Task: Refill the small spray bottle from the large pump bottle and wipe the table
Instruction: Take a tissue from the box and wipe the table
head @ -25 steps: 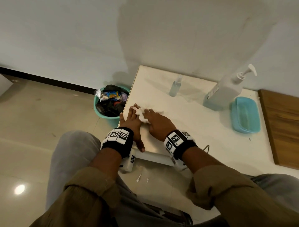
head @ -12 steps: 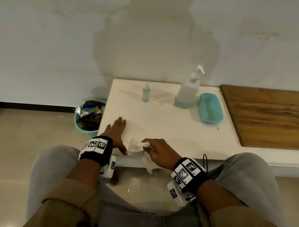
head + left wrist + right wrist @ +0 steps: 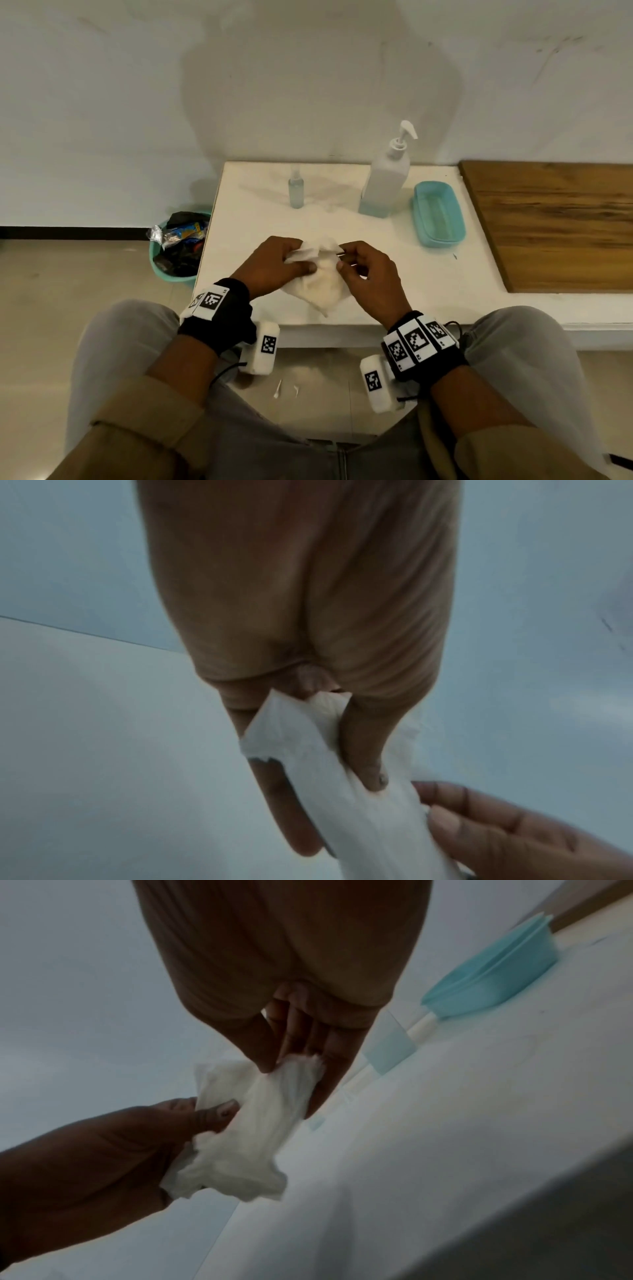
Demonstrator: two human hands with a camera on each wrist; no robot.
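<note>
From the head view, the left hand (image 3: 274, 265) and right hand (image 3: 368, 274) both pinch a crumpled white tissue (image 3: 320, 281) above the near part of the white table (image 3: 394, 284); the small spray bottle (image 3: 296, 188) and large pump bottle (image 3: 387, 181) stand upright at the back, a teal tray (image 3: 438, 214) beside the pump bottle. The left wrist view shows thumb and fingers (image 3: 363, 750) clamping the tissue. The right wrist view shows fingertips (image 3: 263, 1047) nipping its other end

White table by the wall

On the table (image 3: 445, 284), along its back edge: small bottle (image 3: 296, 190), big pump bottle (image 3: 387, 181), blue tub (image 3: 438, 214).
</note>
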